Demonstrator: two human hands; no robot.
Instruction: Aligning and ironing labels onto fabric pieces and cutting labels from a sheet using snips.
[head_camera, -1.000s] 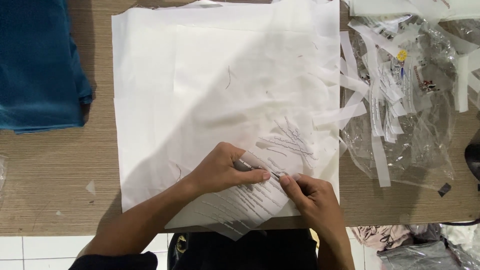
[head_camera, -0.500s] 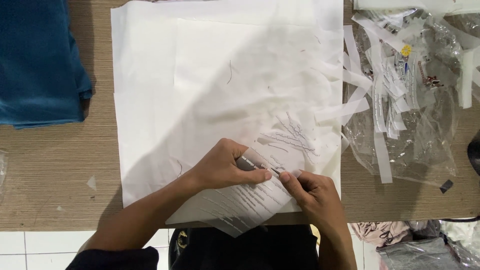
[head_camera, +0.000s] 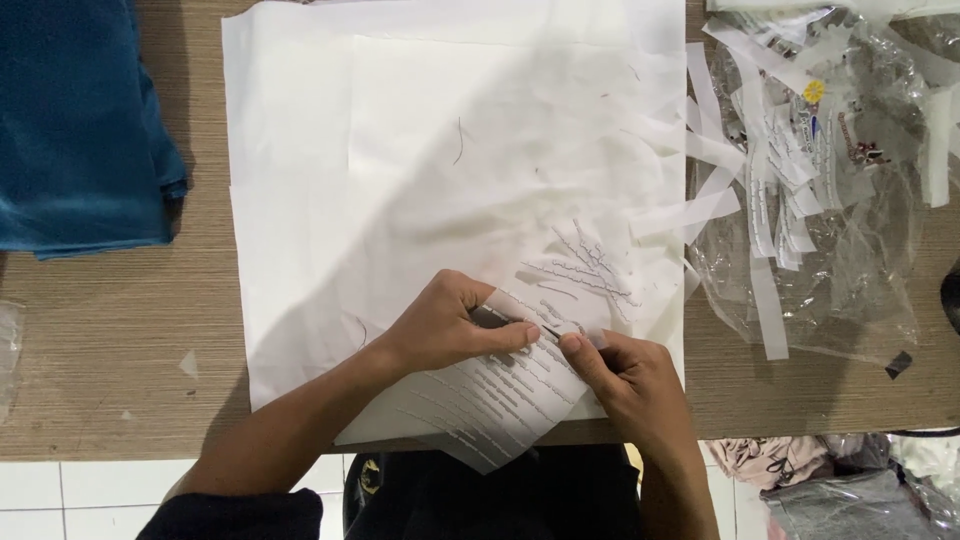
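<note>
The left hand (head_camera: 445, 325) pinches a thin dark tool (head_camera: 520, 322) over the beaded sheet (head_camera: 490, 400); right-hand fingers (head_camera: 580, 350) pinch something tiny at its tip. Next comes careful placement, judging by the rows.

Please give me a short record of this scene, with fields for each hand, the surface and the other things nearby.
left hand: grips a thin dark tool, its tip on the sheet
right hand: fingertips press the translucent sheet with rows of small pieces
surface: white cloth on wooden table
left side: blue fabric
right side: clear plastic bag with paper strips
</note>
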